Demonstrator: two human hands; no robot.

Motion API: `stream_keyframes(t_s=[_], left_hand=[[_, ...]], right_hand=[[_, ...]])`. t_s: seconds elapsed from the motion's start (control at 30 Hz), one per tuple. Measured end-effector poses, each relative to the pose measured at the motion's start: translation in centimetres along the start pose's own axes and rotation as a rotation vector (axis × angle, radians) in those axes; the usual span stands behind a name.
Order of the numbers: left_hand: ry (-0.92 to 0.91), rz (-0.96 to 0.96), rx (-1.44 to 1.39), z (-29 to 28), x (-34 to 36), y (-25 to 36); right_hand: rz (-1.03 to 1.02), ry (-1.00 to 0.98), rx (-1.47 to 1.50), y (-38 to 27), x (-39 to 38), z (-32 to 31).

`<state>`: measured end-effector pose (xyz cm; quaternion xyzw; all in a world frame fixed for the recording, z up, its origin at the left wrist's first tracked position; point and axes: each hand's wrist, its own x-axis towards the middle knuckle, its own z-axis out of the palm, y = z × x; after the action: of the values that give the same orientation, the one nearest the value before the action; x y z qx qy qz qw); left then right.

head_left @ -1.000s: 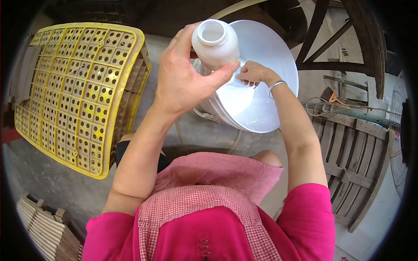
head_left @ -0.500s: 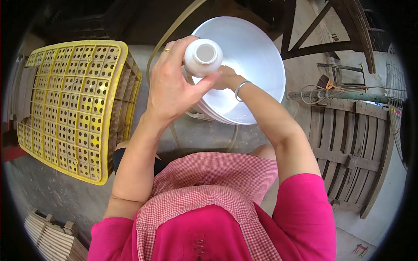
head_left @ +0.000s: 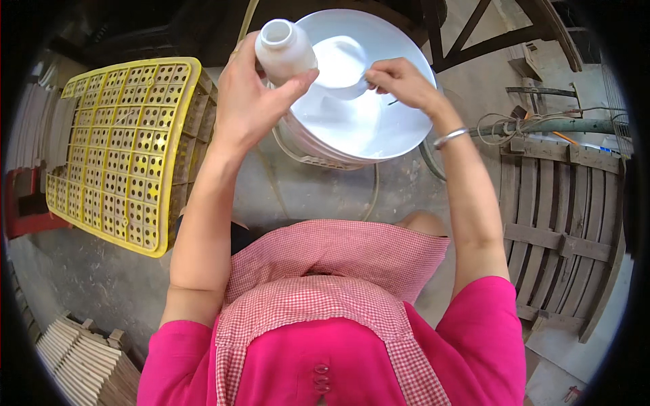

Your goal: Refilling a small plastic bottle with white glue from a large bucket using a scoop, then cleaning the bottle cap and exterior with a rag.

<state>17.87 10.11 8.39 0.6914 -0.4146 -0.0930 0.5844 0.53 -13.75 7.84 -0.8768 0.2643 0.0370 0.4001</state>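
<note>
One wide white tub [head_left: 389, 132] stood ahead; a round white scoop [head_left: 340, 62], hidden half a second earlier, now showed over it, pinched by the right hand [head_left: 403, 82], so evidently in use; the left hand [head_left: 250, 98] gripped an uncapped white bottle [head_left: 288, 55] just left of the scoop.

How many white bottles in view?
1: a white bottle, held in the left hand, near the left rim of the large white tub. Any behind the yellow crate would be hidden.
</note>
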Motion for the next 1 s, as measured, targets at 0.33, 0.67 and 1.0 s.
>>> stream_keyframes(t_s=[0.33, 0.67, 1.0], left_hand=[[-0.186, -0.01, 0.248, 3.6, 4.7, 0.9], [-0.399, -0.074, 0.341, 6.2, 5.5, -2.6], [-0.444, -0.129, 0.387, 7.4, 5.7, -3.6]], right_hand=[[-0.108, 0.162, -0.025, -1.6, -5.7, -8.2], [-0.046, 0.238, -0.015, -3.8, -7.7, -10.9], [0.008, 0.243, -0.134, -7.5, -8.7, -11.5]])
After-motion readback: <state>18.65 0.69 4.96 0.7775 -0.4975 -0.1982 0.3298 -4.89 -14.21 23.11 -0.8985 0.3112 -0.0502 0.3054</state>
